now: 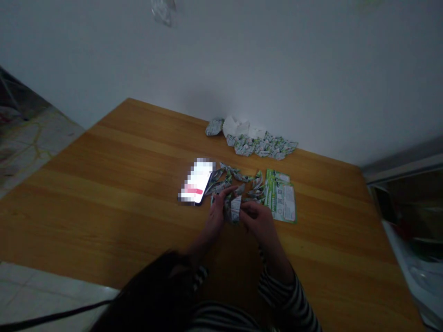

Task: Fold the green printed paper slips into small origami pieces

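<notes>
Wooden table [104,207] against a white wall [242,55], with open wood to the left and near. Along the far edge, a heap of folded paper pieces [263,146]; mid-table, loose folded pieces [235,177], flat green printed cards [281,198] not yet folded to the right, a lit phone [196,180] to the left. Left hand [214,216] and right hand [258,221] both closed, pinching a folded paper piece [233,210] between them.

From my remote screen, the table [104,207] reads as smooth varnished wood with a soft sheen. The folded paper [235,207] at the table's middle looks thin, matt and creased. On the table, just left of that paper, the phone [197,182] has a glossy, glowing glass face. To the right lie the cards [281,196], smooth, matt printed paper. Towards the table's far edge, I see crumpled paper [236,127], soft and rough. Nearest the table's near edge, the sleeve [289,295] looks like soft cloth.
</notes>
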{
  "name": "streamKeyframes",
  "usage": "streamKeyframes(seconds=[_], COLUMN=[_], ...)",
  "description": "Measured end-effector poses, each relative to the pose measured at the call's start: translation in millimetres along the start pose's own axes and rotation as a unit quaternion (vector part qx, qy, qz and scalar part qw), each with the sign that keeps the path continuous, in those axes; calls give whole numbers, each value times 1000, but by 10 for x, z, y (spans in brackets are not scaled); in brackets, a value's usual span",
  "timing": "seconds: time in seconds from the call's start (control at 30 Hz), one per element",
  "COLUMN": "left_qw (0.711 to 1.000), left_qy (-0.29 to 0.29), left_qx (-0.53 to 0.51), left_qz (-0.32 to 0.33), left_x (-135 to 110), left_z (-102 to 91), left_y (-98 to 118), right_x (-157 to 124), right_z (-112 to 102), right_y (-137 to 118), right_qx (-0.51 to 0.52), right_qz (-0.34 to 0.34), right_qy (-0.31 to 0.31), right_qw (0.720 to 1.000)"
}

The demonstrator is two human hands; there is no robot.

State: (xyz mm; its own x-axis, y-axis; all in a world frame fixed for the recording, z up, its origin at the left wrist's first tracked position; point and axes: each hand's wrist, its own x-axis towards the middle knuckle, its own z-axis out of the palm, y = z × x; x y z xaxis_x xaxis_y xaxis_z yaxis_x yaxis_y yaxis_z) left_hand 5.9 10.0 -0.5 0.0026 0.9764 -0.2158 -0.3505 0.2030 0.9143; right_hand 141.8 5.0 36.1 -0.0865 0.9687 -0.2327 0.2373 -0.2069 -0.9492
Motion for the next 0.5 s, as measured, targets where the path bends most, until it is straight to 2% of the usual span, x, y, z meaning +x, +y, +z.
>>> streamKeyframes(seconds=[0.33, 0.5], left_qw=[999, 998], left_qy=[-29, -29], left_qx=[-10, 31], left_qz=[32, 55], left_x=[-22, -41], left_z=[20, 24], left_y=[5, 37], right_x=[20, 16], right_z=[-34, -54], right_y=[-4, 9], right_qx=[33, 37], right_qz=[27, 37], right_qy=[-3, -4], right_qw=[999, 999])
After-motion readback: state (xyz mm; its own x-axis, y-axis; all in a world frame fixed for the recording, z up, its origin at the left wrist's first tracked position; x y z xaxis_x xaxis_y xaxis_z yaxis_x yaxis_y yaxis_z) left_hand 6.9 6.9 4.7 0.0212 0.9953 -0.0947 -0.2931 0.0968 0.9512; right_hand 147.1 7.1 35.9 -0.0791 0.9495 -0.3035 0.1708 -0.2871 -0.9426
